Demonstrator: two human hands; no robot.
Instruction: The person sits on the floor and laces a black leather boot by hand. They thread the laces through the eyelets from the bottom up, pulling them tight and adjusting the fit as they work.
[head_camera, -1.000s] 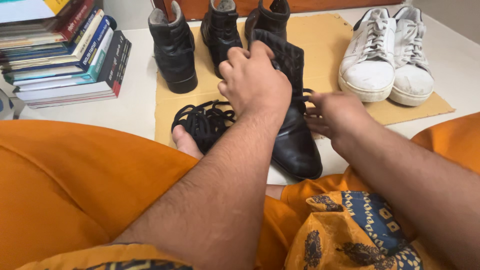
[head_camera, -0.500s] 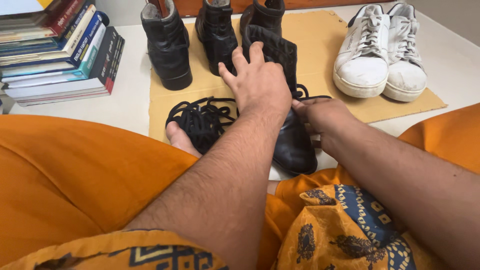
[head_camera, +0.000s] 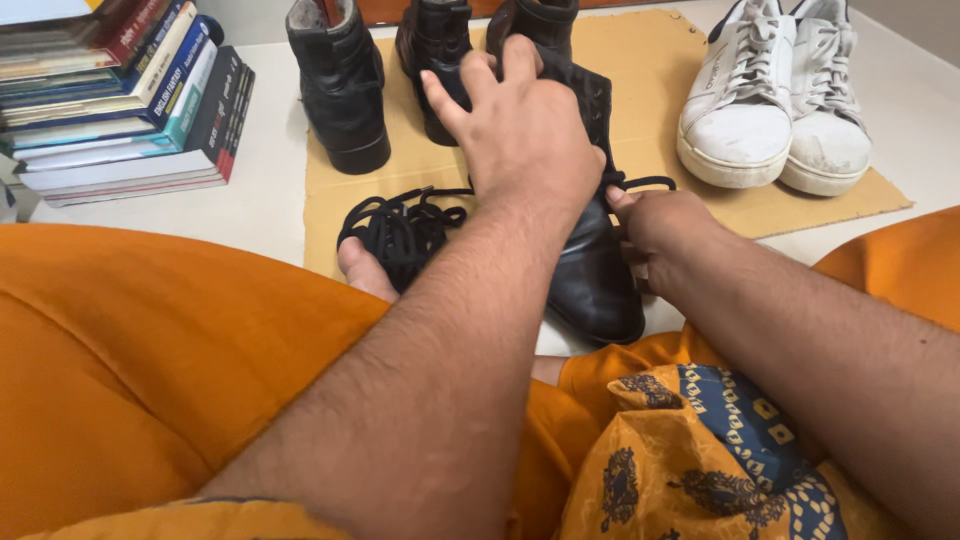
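1. both arms are bare all the way up the frame, no sleeves, and no watch, ring or band on the left hand (head_camera: 525, 135) or the right hand (head_camera: 665, 232).
2. forearms are pretty hairy.
3. legs are wrapped in loose plain orange cloth (head_camera: 150, 350), soft folds, no visible seams.
4. over the lap there's a patterned bit of fabric (head_camera: 700, 455): mustard-orange with dark paisley shapes and a blue band of small yellow squares.
5. bare toes (head_camera: 362, 270) poke out past the orange cloth.
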